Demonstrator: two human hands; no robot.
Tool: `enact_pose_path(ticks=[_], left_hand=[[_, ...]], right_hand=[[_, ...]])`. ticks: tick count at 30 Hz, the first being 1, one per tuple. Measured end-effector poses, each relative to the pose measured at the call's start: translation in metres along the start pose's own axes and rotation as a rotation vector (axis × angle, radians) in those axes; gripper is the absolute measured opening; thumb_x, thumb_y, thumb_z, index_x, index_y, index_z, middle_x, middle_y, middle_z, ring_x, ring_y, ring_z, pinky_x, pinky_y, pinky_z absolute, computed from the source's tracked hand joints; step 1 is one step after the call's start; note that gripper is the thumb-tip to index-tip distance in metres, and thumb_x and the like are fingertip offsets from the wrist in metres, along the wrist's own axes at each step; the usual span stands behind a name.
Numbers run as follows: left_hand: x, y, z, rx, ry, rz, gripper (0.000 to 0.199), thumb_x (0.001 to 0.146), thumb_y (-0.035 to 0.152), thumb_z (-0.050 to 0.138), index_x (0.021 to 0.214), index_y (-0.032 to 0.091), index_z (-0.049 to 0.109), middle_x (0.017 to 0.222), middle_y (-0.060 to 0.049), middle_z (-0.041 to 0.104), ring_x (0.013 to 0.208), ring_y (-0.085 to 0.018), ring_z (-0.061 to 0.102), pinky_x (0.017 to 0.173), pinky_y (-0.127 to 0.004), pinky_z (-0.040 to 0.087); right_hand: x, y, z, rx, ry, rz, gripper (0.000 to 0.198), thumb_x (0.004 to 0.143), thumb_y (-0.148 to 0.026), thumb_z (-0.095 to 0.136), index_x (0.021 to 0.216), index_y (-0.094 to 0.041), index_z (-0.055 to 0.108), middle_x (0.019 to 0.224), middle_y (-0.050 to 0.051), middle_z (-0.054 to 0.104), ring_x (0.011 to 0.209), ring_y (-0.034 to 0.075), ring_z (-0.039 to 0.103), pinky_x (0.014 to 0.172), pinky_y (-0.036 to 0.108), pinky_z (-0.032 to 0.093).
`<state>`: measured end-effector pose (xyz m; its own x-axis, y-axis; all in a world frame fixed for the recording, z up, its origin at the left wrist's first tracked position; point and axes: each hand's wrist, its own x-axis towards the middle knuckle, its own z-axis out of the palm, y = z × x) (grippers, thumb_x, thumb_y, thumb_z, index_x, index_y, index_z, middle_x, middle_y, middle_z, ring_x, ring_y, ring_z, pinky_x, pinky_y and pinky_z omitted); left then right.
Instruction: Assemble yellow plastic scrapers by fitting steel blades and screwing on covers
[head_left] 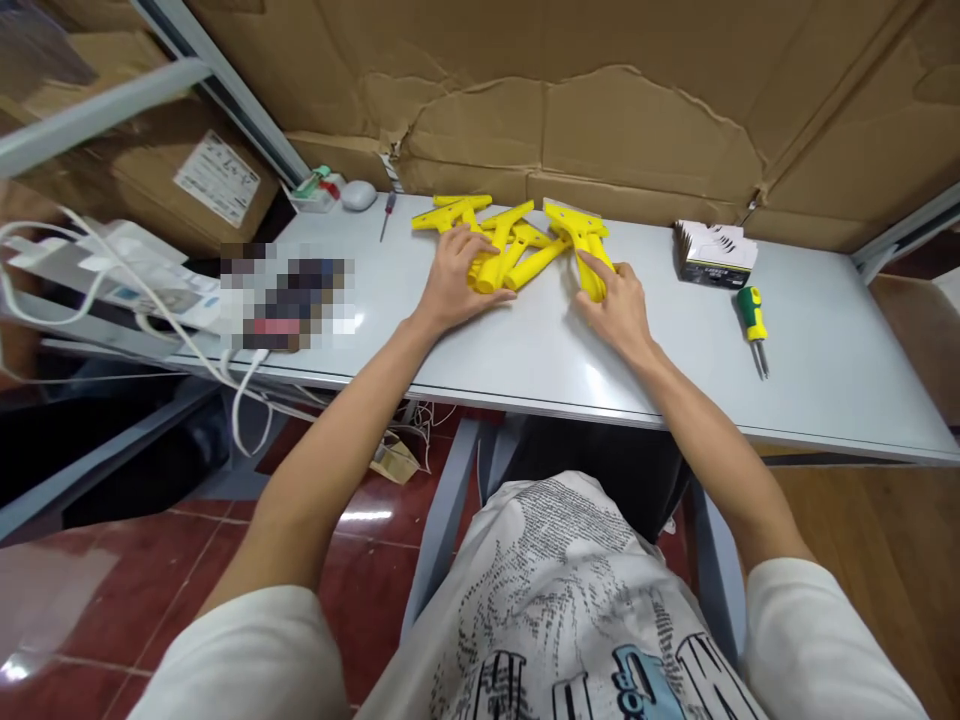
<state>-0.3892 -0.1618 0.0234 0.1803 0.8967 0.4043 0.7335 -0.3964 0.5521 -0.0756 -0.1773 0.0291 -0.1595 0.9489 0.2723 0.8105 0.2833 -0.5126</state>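
Observation:
Several yellow plastic scrapers [517, 225], with T-shaped heads and round handles, lie in a loose pile toward the back of the table. My left hand [454, 280] rests against the pile's left side, its fingers draped over the handles and its thumb stretched out along their near ends. On the right of the pile, my right hand [619, 305] has its thumb and fingers around the handle of one yellow scraper [577, 232]. That scraper's head points away from me. Parts of the overlapping handles are hidden under my left fingers.
Right of my hands are a black-and-white box [716, 255] and a green-and-yellow screwdriver [752, 318]. A small screwdriver [388, 215] and a white computer mouse [358, 195] lie back left. Left are a blurred-out item [289, 300] and white cables [187, 345]. Cardboard [585, 120] stands behind the grey table [517, 350].

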Motion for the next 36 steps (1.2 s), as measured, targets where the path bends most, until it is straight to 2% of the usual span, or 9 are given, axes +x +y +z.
enact_pose_path(ticks=[4,7,10,15,18,24,30,34,36], left_hand=[[0.000,-0.006,0.002,-0.044,0.102,0.001,0.085,0.089,0.095,0.078,0.146,0.033,0.078,0.170,-0.012,0.063,0.170,-0.033,0.047,0.151,-0.048,0.024],[0.000,-0.009,0.000,-0.104,0.200,-0.076,0.079,0.098,0.091,0.070,0.152,0.034,0.076,0.176,-0.010,0.057,0.172,-0.030,0.046,0.150,-0.045,0.026],[0.003,-0.015,0.000,-0.142,0.216,-0.109,0.081,0.094,0.091,0.076,0.151,0.033,0.078,0.174,-0.010,0.061,0.169,-0.031,0.049,0.149,-0.048,0.026],[0.017,-0.044,0.011,-0.060,0.253,0.011,0.085,0.089,0.096,0.080,0.142,0.029,0.083,0.159,-0.014,0.073,0.161,-0.036,0.060,0.145,-0.055,0.037],[0.024,-0.061,0.017,0.006,0.297,0.065,0.081,0.094,0.094,0.078,0.139,0.027,0.084,0.154,-0.015,0.077,0.156,-0.038,0.065,0.141,-0.058,0.045],[0.028,-0.077,0.020,0.056,0.355,0.083,0.063,0.103,0.079,0.073,0.138,0.028,0.082,0.149,-0.014,0.081,0.154,-0.037,0.068,0.139,-0.057,0.048],[0.022,-0.070,0.015,0.069,0.380,0.106,0.049,0.115,0.063,0.056,0.140,0.026,0.077,0.152,-0.015,0.078,0.159,-0.036,0.063,0.141,-0.060,0.046],[0.011,-0.051,0.006,0.091,0.387,0.193,0.055,0.121,0.069,0.038,0.143,0.032,0.073,0.166,-0.010,0.069,0.172,-0.032,0.050,0.145,-0.063,0.040],[0.006,-0.041,0.003,0.104,0.343,0.281,0.062,0.122,0.074,0.034,0.143,0.029,0.072,0.175,-0.009,0.062,0.177,-0.031,0.042,0.145,-0.068,0.035]], right_hand=[[0.006,0.004,-0.003,-0.004,0.021,-0.001,0.074,0.102,-0.041,0.065,0.175,-0.024,0.064,0.151,0.021,0.064,0.133,0.038,0.066,0.130,0.060,0.050],[0.010,0.013,-0.006,0.009,0.061,0.022,0.072,0.105,-0.046,0.064,0.173,-0.023,0.065,0.150,0.021,0.064,0.133,0.038,0.065,0.133,0.060,0.046],[0.015,0.020,-0.006,0.031,0.091,0.041,0.071,0.105,-0.048,0.065,0.171,-0.021,0.068,0.146,0.022,0.066,0.131,0.038,0.066,0.132,0.060,0.047],[0.021,0.027,0.003,-0.003,0.108,0.013,0.070,0.103,-0.046,0.066,0.170,-0.023,0.069,0.142,0.021,0.067,0.128,0.038,0.068,0.126,0.064,0.052],[0.025,0.031,0.007,-0.032,0.092,-0.012,0.068,0.104,-0.042,0.067,0.169,-0.022,0.070,0.139,0.023,0.068,0.128,0.039,0.068,0.123,0.065,0.054],[0.036,0.048,0.000,-0.100,0.098,0.027,0.064,0.110,-0.039,0.064,0.170,-0.018,0.067,0.142,0.023,0.067,0.133,0.036,0.067,0.125,0.061,0.050],[0.043,0.060,0.001,-0.093,0.147,0.027,0.059,0.113,-0.042,0.062,0.166,-0.016,0.070,0.142,0.022,0.067,0.136,0.036,0.068,0.126,0.060,0.050],[0.043,0.061,0.006,-0.067,0.149,0.007,0.061,0.110,-0.039,0.066,0.169,-0.020,0.068,0.143,0.021,0.068,0.132,0.035,0.069,0.126,0.058,0.051],[0.040,0.059,0.007,-0.044,0.163,0.001,0.066,0.105,-0.035,0.072,0.170,-0.024,0.068,0.143,0.020,0.069,0.130,0.035,0.069,0.125,0.058,0.053]])
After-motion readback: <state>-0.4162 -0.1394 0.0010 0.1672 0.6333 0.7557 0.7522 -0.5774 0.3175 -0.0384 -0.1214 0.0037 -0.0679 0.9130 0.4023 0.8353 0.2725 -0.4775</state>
